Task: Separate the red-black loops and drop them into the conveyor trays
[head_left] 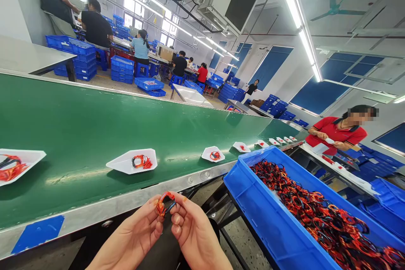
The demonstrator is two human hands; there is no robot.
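Left grip [137,228] and right grip [194,224] pinch one red-and-black wire bundle [160,208], apparently arranging it. Next move seems to call for gentle pressure. Beyond them lies the green conveyor belt [95,118].

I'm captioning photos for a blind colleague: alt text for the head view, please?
A person's left hand and right hand hold a small red-and-black loop beside a green conveyor belt. White trays with similar pieces line the belt; at right, a blue bin is heaped with more.
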